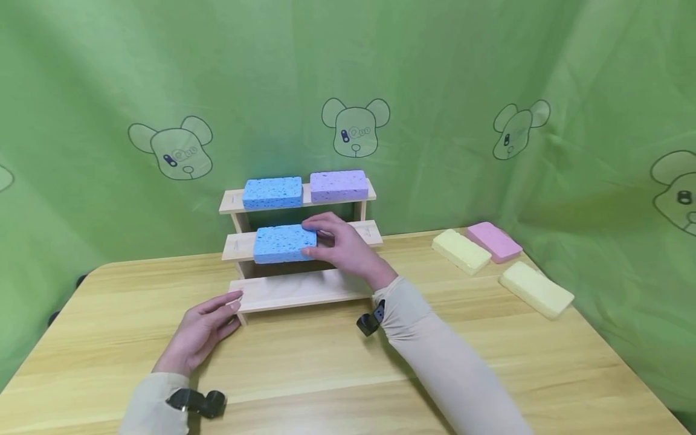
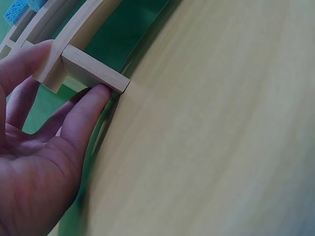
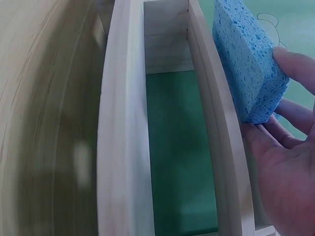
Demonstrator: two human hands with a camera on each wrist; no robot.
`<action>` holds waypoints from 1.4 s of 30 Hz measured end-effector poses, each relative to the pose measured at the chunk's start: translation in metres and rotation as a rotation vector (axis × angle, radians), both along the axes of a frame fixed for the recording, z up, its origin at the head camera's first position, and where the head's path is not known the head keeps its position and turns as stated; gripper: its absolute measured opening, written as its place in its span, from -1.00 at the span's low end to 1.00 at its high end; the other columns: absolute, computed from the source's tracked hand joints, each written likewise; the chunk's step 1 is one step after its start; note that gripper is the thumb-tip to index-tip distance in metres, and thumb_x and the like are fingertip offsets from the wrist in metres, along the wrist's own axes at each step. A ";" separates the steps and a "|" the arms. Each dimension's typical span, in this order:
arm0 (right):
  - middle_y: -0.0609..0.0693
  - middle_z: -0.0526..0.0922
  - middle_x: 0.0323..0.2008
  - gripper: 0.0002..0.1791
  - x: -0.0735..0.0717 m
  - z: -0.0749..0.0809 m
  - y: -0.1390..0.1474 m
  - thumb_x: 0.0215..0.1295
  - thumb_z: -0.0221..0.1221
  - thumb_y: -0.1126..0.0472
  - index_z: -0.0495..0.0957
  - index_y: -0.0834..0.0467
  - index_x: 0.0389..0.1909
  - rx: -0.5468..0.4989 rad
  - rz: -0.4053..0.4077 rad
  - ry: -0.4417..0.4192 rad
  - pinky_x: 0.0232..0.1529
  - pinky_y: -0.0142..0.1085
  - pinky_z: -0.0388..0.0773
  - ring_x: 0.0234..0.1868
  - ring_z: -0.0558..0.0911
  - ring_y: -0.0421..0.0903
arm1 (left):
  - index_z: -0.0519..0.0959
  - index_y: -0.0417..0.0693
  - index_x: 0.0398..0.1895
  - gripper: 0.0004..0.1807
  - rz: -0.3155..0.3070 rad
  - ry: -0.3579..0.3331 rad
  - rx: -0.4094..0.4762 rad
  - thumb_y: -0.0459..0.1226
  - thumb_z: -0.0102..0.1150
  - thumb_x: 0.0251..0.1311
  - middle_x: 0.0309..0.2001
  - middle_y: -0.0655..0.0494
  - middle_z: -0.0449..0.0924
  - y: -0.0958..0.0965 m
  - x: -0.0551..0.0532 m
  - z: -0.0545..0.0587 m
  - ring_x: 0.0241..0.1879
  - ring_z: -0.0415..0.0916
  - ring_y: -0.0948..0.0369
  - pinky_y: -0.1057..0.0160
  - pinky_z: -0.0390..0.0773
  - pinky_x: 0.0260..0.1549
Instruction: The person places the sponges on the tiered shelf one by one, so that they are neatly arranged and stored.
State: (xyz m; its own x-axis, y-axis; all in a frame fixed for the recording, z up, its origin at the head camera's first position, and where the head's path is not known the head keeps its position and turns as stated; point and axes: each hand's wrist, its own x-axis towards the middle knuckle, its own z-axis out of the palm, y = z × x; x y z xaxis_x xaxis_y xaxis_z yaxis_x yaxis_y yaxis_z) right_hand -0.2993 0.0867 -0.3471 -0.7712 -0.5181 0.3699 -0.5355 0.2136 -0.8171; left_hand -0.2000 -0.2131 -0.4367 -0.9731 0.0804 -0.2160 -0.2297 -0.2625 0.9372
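A three-step wooden display rack [image 1: 293, 293] stands on the table. My right hand [image 1: 348, 244] pinches the right end of a blue sponge [image 1: 280, 243], thumb in front and fingers behind, over the middle step. In the right wrist view the same sponge [image 3: 251, 59] tilts beside the step's board, fingers at its near end. My left hand [image 1: 203, 329] holds the left end of the bottom step. Its fingertips are on the board's end and on the rack's leg [image 2: 93, 71] in the left wrist view. On the top step lie another blue sponge [image 1: 272, 193] and a purple sponge [image 1: 339, 186].
To the right on the table lie two pale yellow sponges, one nearer [image 1: 535, 290] and one farther [image 1: 461, 251], beside a pink sponge [image 1: 493, 241]. A green curtain [image 1: 435, 72] with bear-head prints hangs behind and at the sides of the wooden table [image 1: 304, 374].
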 end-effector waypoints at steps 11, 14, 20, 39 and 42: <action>-0.03 0.43 0.19 -0.40 -0.003 -0.001 -0.013 0.21 0.38 0.11 0.48 0.22 0.24 0.073 -0.042 0.005 0.30 -0.37 0.33 0.20 0.44 -0.09 | 0.70 0.05 -0.10 -0.79 0.002 -0.007 -0.005 -0.39 0.21 0.29 0.40 -0.15 0.17 0.000 0.002 0.000 0.04 0.56 0.23 0.16 0.51 0.15; -0.07 0.42 0.20 -0.39 -0.005 -0.002 -0.014 0.21 0.37 0.06 0.48 0.17 0.25 0.096 -0.064 0.002 0.31 -0.34 0.31 0.21 0.42 -0.11 | 0.69 0.04 -0.08 -0.79 0.001 -0.010 -0.007 -0.39 0.21 0.30 0.41 -0.16 0.15 0.000 0.002 0.000 0.04 0.55 0.23 0.16 0.51 0.15; -0.06 0.42 0.20 -0.39 -0.007 0.001 -0.018 0.23 0.36 0.07 0.47 0.18 0.26 0.117 -0.071 0.002 0.31 -0.32 0.32 0.22 0.42 -0.10 | 0.68 0.02 -0.05 -0.78 -0.004 -0.004 -0.004 -0.38 0.21 0.30 0.42 -0.17 0.14 0.001 0.001 0.001 0.05 0.55 0.22 0.15 0.50 0.16; -0.02 0.42 0.21 -0.43 0.002 0.005 0.000 0.27 0.31 0.10 0.47 0.26 0.24 0.107 -0.095 0.063 0.33 -0.30 0.31 0.23 0.42 -0.07 | 0.70 0.08 -0.13 -0.79 0.003 -0.017 0.005 -0.39 0.20 0.29 0.39 -0.13 0.19 0.002 0.001 0.000 0.04 0.56 0.23 0.16 0.51 0.15; -0.03 0.43 0.18 -0.49 0.007 0.005 0.008 0.29 0.30 0.16 0.49 0.28 0.21 0.071 -0.075 0.060 0.34 -0.35 0.27 0.23 0.42 -0.12 | 0.70 0.09 -0.13 -0.79 0.004 -0.013 0.003 -0.39 0.21 0.29 0.38 -0.10 0.22 0.000 0.001 0.000 0.04 0.56 0.23 0.16 0.51 0.15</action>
State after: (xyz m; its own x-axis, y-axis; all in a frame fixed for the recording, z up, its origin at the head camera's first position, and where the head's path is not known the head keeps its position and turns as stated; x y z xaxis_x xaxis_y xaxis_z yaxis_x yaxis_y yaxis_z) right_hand -0.2926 0.0948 -0.3423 -0.7864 -0.4864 0.3807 -0.5632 0.3115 -0.7654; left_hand -0.1995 -0.2126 -0.4367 -0.9705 0.0768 -0.2285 -0.2408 -0.2661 0.9334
